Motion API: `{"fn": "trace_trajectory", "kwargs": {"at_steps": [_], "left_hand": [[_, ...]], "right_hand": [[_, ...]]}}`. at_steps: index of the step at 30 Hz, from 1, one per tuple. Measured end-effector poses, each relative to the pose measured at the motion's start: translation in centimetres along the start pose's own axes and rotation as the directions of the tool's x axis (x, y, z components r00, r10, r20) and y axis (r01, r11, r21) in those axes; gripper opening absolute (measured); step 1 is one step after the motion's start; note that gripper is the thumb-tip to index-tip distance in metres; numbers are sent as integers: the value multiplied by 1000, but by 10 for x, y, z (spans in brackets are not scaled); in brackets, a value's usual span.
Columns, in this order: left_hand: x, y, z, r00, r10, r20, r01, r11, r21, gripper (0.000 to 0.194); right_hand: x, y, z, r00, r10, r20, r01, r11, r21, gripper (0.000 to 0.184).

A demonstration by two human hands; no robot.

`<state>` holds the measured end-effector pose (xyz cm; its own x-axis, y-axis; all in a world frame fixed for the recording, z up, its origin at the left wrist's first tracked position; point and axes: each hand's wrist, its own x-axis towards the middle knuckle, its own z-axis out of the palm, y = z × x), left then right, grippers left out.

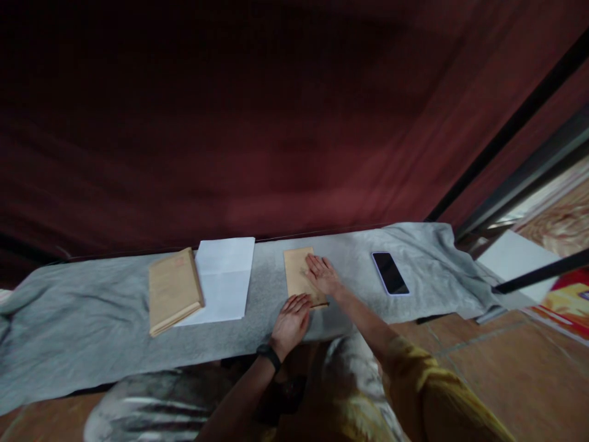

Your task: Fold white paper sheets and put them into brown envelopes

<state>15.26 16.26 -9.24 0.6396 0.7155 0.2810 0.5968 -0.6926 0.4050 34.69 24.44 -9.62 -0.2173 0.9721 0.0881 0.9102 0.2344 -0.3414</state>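
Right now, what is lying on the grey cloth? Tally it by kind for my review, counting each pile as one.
Pile of brown envelopes: 1
Loose brown envelope under the right hand: 1
Pile of white paper: 1
Phone: 1
Total: 4

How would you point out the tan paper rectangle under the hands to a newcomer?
Along the long grey cloth, look between the white paper sheets and the lilac-edged, dark-screened phone. The flat tan paper rectangle lies there, partly beneath the left hand and right hand, looking thinner than the brown paper bundle at left.
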Motion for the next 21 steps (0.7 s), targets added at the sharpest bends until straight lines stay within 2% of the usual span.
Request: {"fn": "trace_trajectory", "kwargs": {"at_steps": [6, 10, 15, 21], "left_hand": [[-1, 1, -4, 999, 7, -32, -8, 999, -49, 30], [9, -3, -9, 997, -77, -5, 77, 996, -51, 33], [48, -19, -4, 990, -131, 59, 129, 990, 49, 40], [107, -41, 16, 977, -179, 119, 159, 974, 162, 55]], "right_hand": [[-55, 3, 2, 991, -130, 11, 131, 991, -36, 51], [-88, 1, 4, 980, -198, -8, 198, 980, -15, 50], [-116, -4, 6, 966, -240, -100, 243, 970, 19, 50], [-120, -11, 1, 963, -224, -148, 235, 970, 66, 56]]}}
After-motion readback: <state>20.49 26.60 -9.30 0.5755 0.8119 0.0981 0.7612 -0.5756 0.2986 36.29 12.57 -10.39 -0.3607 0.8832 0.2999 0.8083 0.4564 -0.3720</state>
